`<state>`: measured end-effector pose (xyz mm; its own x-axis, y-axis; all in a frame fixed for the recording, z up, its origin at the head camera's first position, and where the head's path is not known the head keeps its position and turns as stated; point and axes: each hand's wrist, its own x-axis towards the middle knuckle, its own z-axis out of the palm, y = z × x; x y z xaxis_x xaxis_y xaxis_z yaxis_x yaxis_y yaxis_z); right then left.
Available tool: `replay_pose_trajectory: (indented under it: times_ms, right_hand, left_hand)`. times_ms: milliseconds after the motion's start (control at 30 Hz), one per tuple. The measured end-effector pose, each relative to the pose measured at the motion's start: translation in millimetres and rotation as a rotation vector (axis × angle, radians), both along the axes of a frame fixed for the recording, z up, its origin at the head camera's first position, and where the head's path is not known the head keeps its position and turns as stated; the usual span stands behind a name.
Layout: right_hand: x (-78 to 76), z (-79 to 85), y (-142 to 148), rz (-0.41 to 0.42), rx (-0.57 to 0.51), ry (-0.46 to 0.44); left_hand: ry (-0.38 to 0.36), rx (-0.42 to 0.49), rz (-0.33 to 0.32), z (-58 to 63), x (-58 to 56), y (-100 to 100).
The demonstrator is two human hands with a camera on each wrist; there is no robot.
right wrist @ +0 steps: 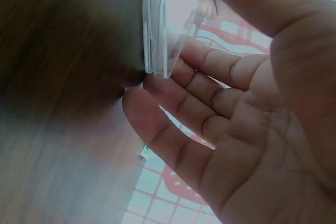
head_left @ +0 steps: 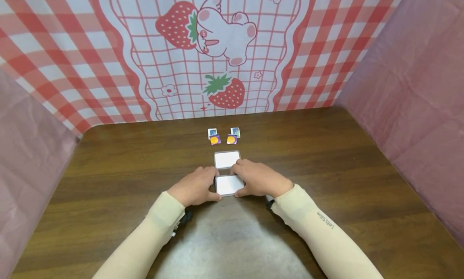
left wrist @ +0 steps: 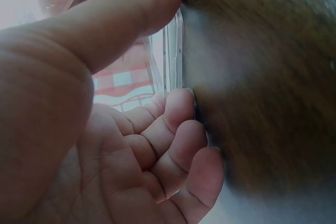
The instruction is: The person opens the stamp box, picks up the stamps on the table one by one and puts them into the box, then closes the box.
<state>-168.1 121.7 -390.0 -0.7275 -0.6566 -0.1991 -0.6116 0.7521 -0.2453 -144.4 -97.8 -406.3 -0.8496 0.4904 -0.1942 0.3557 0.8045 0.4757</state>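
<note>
Two flat, clear plastic cases with white tops lie one behind the other on the table. My left hand (head_left: 197, 186) holds the left end of the near case (head_left: 229, 185), thumb at its front corner and fingertips at its back. At the right end, my right hand (head_left: 262, 177) grips the same case, its index finger reaching toward the far case (head_left: 226, 160). In the left wrist view the clear edge of the near case (left wrist: 172, 59) shows between thumb and fingers. From the right wrist, the layered side of the case (right wrist: 157, 30) stands beside the fingertips.
Behind the cases lie two small purple packets with orange circles, a left packet (head_left: 215, 140) and a right packet (head_left: 232, 139). Each overlaps a small picture card, the left card (head_left: 212, 131) and the right card (head_left: 235, 131). A strawberry-print cloth (head_left: 224, 41) hangs behind the wooden table (head_left: 108, 182).
</note>
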Motion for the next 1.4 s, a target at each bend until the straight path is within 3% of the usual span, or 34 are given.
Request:
replay_pose_trajectory:
  times_ms: [567, 1167, 1400]
  right_hand:
    - [-2.7, -2.7, 1, 0.032, -0.024, 0.057]
    - [-5.1, 9.6, 7, 0.017, -0.036, -0.062]
    - [-6.1, 11.7, 10, 0.011, -0.039, -0.065]
  left_hand:
    - [-0.011, 0.015, 0.000, 1.0, 0.1, 0]
    - [-0.008, -0.008, -0.008, 2.7, 0.3, -1]
    - [-0.009, -0.023, -0.009, 3.2, 0.4, -1]
